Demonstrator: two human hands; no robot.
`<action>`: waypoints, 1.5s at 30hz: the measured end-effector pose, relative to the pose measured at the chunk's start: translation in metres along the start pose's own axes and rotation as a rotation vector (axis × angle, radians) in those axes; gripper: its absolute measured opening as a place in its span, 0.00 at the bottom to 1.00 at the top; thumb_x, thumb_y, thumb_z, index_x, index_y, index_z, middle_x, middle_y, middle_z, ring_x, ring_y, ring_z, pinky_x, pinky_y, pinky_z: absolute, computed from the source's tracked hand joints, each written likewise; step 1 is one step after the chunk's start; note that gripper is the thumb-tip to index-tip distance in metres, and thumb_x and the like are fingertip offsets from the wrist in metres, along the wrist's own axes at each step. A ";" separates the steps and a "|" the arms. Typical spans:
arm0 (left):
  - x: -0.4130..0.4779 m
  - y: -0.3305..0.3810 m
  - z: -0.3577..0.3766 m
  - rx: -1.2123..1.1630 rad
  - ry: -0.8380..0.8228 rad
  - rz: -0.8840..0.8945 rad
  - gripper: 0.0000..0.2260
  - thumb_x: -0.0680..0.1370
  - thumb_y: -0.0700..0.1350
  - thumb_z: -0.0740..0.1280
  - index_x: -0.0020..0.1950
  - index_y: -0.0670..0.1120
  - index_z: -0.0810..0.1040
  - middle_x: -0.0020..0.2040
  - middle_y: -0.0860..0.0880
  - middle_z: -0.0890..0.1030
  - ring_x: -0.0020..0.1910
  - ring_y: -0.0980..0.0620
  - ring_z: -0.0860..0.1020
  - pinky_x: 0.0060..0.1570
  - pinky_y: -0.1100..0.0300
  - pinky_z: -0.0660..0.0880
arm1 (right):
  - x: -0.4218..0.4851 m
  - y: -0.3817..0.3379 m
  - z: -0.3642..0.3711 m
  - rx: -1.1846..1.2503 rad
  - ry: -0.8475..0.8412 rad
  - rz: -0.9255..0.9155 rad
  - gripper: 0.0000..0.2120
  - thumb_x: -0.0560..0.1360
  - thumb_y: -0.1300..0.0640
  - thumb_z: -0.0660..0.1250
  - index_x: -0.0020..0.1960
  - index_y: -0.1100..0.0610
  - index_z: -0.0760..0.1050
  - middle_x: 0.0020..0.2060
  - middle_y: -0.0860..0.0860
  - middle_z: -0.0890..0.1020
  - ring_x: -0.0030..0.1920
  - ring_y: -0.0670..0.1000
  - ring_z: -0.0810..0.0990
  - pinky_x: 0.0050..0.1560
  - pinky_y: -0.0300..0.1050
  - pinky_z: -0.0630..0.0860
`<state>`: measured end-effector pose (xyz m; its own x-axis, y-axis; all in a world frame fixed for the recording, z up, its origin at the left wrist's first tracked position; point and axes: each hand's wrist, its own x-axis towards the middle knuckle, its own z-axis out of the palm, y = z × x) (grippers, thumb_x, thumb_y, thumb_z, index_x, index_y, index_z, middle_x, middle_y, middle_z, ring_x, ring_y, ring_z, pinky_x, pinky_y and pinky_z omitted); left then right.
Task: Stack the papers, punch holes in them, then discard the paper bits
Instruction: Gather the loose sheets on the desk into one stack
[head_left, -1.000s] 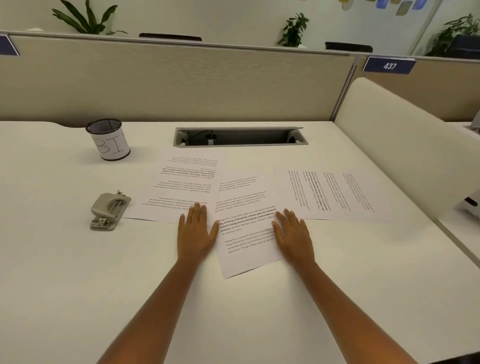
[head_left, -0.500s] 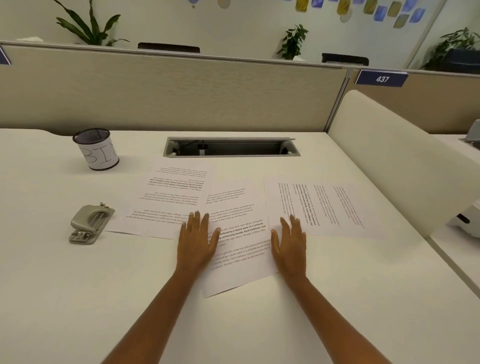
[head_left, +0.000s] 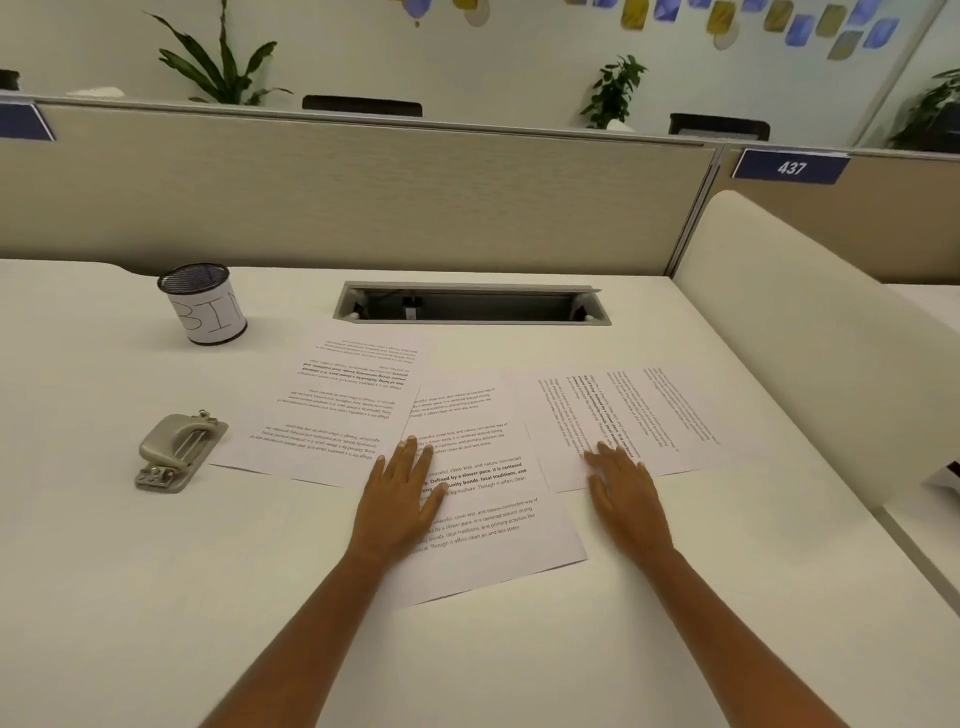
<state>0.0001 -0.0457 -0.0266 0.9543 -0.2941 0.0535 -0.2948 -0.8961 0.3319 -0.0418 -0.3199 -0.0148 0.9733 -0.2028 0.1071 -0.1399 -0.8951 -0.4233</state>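
Papers (head_left: 483, 499): three sheets, unstacked, overlapping mid-counter (head_left: 156, 597). Left hand (head_left: 402, 499) flat, fingers spread, on middle sheet; right hand (head_left: 626, 493) flat on right sheet. Hole punch (head_left: 179, 452) toward left edge.

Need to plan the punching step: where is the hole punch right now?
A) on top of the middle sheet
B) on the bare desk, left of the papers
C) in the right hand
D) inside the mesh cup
B: the hole punch sits on the bare desk, left of the leftmost sheet, untouched by either hand.
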 end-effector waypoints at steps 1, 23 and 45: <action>-0.001 0.000 0.000 0.008 -0.002 0.000 0.27 0.80 0.57 0.49 0.75 0.48 0.49 0.78 0.47 0.48 0.77 0.51 0.47 0.75 0.55 0.42 | 0.001 0.002 -0.002 0.036 0.001 -0.013 0.16 0.79 0.60 0.55 0.66 0.56 0.70 0.71 0.52 0.68 0.73 0.52 0.62 0.72 0.48 0.52; -0.002 0.002 -0.001 0.008 0.035 -0.064 0.27 0.80 0.57 0.50 0.75 0.46 0.50 0.78 0.46 0.50 0.77 0.50 0.47 0.75 0.53 0.42 | -0.005 0.001 -0.003 0.035 0.138 0.179 0.20 0.78 0.50 0.59 0.67 0.58 0.67 0.69 0.57 0.67 0.73 0.57 0.60 0.72 0.58 0.52; 0.003 0.024 0.013 0.061 0.048 0.033 0.25 0.81 0.53 0.48 0.75 0.47 0.45 0.77 0.48 0.40 0.75 0.48 0.35 0.71 0.56 0.29 | -0.008 -0.003 -0.003 -0.070 -0.193 -0.149 0.27 0.77 0.43 0.55 0.74 0.47 0.54 0.76 0.47 0.51 0.76 0.46 0.46 0.76 0.49 0.39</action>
<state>-0.0051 -0.0723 -0.0311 0.9447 -0.3090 0.1095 -0.3275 -0.9051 0.2710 -0.0496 -0.3169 -0.0120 0.9999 0.0070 -0.0129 0.0020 -0.9362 -0.3514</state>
